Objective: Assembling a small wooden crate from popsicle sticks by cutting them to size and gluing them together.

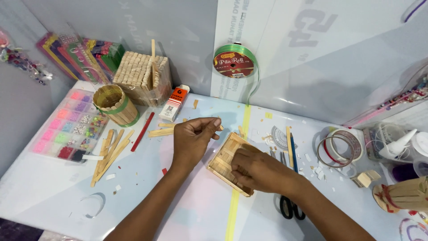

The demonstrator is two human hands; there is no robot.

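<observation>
A small wooden stick tray [225, 161] is being worked on at the middle of the table [187, 209].

The tray is pressed down by the right hand [256, 169], fingers curled on its near corner. A short wooden stick [220, 127] is pinched between the fingertips of the left hand [192, 138], just above the tray's far edge. Scissors [290, 203] lie beside the right wrist; loose sticks [109, 151] lie well apart to the left.
</observation>
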